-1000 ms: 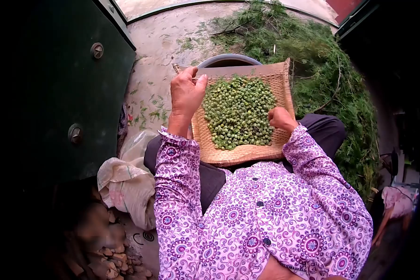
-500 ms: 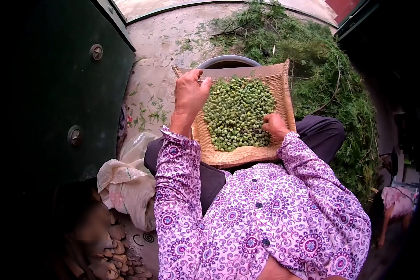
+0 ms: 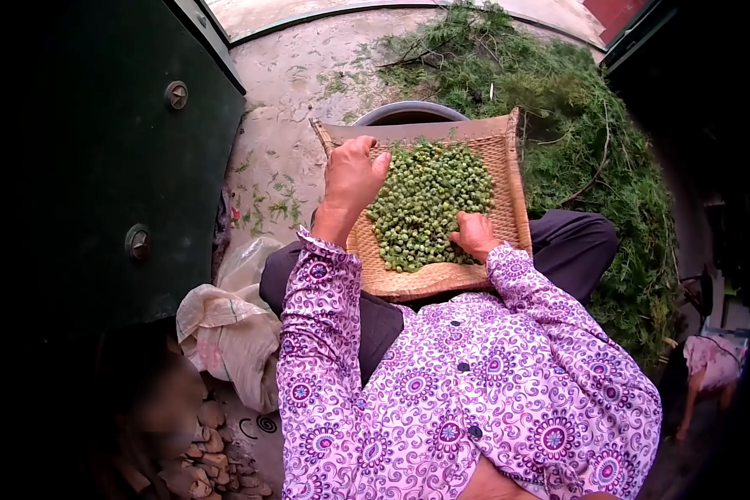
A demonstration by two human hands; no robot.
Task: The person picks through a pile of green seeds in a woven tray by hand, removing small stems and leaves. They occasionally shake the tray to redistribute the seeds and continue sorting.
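Note:
A woven basket tray [image 3: 508,175] rests over my lap and a grey basin [image 3: 408,107], bearing a heap of small green cones [image 3: 429,196]. Above the tray's left side is my left hand [image 3: 355,177], its fingers curled and its thumb pointing up; what it holds, if anything, is too small to name. My right hand [image 3: 475,234] is at the lower right of the heap, fingers pinched on the cones' edge. What lies between its fingertips is hidden. Bits of green sprig lie at the heap's far edge.
Cut green branches [image 3: 592,158] cover the floor on the right. A dark green door [image 3: 142,167] stands at the left. A whitish sack [image 3: 229,333] lies by my left knee, near broken wood pieces [image 3: 212,454]. A small stool [image 3: 708,367] is at the lower right.
My right hand has moved left, further over the cones. My left hand has shifted slightly right and down, towards the heap.

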